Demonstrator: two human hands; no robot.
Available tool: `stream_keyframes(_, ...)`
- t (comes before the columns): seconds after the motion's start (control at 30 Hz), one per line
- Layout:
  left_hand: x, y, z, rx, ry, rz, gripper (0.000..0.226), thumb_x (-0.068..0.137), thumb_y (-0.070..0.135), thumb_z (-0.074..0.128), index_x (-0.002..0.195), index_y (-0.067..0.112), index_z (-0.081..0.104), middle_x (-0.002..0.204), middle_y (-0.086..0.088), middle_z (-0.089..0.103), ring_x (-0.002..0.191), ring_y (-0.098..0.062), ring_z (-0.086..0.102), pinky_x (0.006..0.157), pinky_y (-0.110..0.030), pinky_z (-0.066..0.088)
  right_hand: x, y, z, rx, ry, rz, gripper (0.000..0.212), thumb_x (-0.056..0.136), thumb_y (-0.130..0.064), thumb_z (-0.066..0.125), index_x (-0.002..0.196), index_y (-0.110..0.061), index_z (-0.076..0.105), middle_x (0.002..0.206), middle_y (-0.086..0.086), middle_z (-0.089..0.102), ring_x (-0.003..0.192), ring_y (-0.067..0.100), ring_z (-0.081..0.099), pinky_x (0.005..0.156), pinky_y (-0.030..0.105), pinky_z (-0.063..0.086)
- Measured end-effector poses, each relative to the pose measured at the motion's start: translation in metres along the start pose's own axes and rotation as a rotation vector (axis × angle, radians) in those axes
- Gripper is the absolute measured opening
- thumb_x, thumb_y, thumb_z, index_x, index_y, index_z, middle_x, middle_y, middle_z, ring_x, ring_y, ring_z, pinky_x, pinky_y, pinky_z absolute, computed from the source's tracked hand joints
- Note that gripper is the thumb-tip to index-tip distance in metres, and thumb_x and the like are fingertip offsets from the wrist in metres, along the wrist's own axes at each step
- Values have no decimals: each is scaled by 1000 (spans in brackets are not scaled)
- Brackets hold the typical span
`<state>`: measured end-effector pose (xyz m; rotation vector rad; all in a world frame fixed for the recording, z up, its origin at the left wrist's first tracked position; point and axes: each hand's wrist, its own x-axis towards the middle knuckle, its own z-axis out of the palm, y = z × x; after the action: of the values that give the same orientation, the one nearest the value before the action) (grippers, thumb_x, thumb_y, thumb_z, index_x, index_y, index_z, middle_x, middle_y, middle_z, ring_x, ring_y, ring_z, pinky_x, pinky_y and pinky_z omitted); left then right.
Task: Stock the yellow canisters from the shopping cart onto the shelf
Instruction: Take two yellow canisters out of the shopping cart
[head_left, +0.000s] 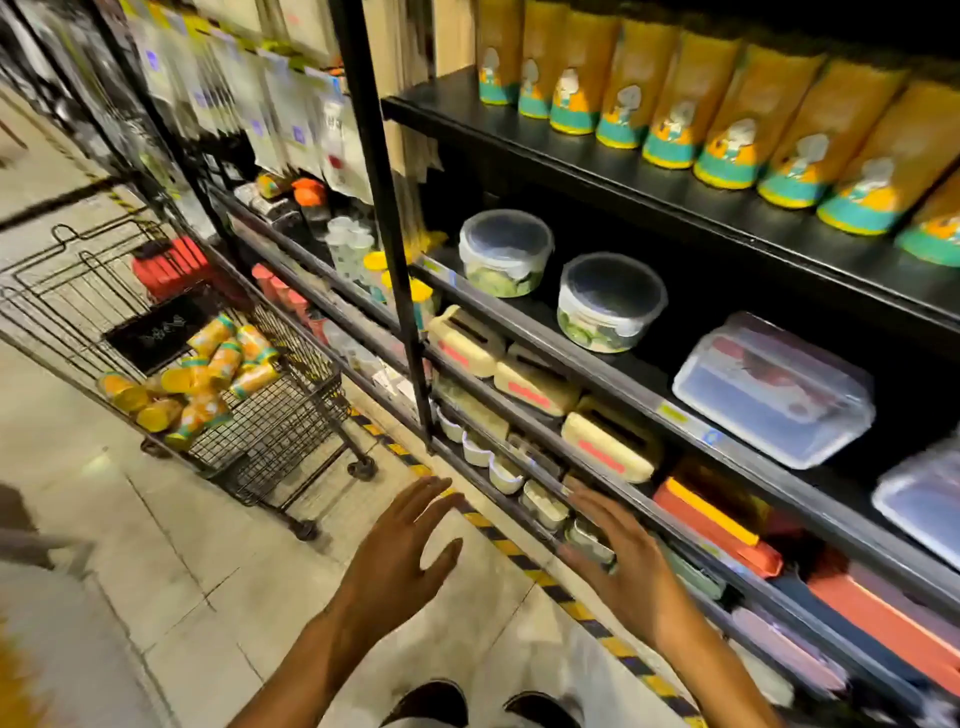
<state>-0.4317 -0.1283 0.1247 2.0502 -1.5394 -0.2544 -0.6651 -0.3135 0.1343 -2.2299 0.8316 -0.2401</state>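
Several yellow canisters (208, 374) lie in a heap inside the black wire shopping cart (291, 415) at the left. A row of the same yellow canisters (727, 124) with teal bases stands upright on the top black shelf (571, 156) at the upper right. My left hand (405, 551) and my right hand (618, 561) hang low in the middle of the view with fingers spread, palms facing each other, holding nothing. Both are well to the right of the cart and below the top shelf.
Round lidded food tubs (506, 252) and clear boxes (774, 389) fill the middle shelf. Cream containers (608, 439) and flat coloured boxes sit lower. A black upright post (384, 223) divides the shelving. Yellow-black tape (524, 561) runs along the tiled floor. My shoes (431, 701) show below.
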Motion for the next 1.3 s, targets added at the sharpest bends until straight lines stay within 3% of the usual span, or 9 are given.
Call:
stream_keyframes(0.13,-64,-59,0,-37,-28,-194,56,94,60,45,144,34,47,156,15,35,149,-10,22,118,-31,26,1,-22,52,20,-152,87,58,90,-57,59,143,-41,41,146,-27,35,134,-6,33,95,-8,21)
stream_keyframes(0.3,-148,-118,-1,-106,-56,-454,67,90,75,34,143,36,47,155,16,34,148,-11,24,118,-34,30,14,-48,113,-41,-328,69,54,94,-46,61,143,-31,43,138,-31,32,130,-7,33,96,-8,15)
stream_keyframes(0.4,-183,-139,-4,-144,-78,-568,80,85,83,22,145,35,44,156,15,31,149,-13,21,119,-29,22,25,-64,138,-69,-383,63,58,94,-46,61,146,-27,43,142,-26,35,132,-6,32,99,-6,15)
stream_keyframes(0.53,-200,-162,-19,-169,-52,-702,94,77,90,16,147,32,42,158,13,29,150,-11,17,117,-24,13,54,-82,167,-102,-478,38,61,92,-53,59,146,-30,42,148,-18,39,135,-1,34,110,13,26)
stream_keyframes(0.73,-195,-208,-49,-188,19,-895,85,78,76,28,146,27,46,157,5,35,149,-21,26,116,-29,19,121,-112,218,-99,-619,-28,71,85,-69,51,146,-33,41,151,-16,38,141,9,37,114,36,37)
stream_keyframes(0.83,-184,-238,-71,-216,53,-967,88,77,76,28,148,27,42,159,5,32,149,-20,23,116,-26,15,167,-131,242,-100,-662,-85,80,81,-75,47,147,-31,40,148,-19,36,140,8,35,116,34,34)
stream_keyframes(0.97,-164,-278,-98,-210,92,-1052,84,80,76,32,148,28,41,158,7,32,149,-18,23,118,-26,17,240,-161,274,-128,-711,-132,62,91,-52,62,145,-27,44,148,-12,43,139,10,39,114,23,33)
stream_keyframes(1.1,-138,-316,-133,-190,138,-1149,72,85,67,42,147,30,41,158,6,33,148,-16,24,118,-27,18,314,-194,297,-113,-781,-206,61,92,-54,59,145,-29,43,148,-11,44,138,10,38,115,32,35)
stream_keyframes(1.3,-90,-368,-177,-167,272,-1235,60,93,50,58,147,29,42,157,5,34,148,-17,24,121,-33,21,413,-249,330,-105,-841,-325,56,94,-41,64,144,-25,45,146,-7,46,137,13,41,115,30,34)
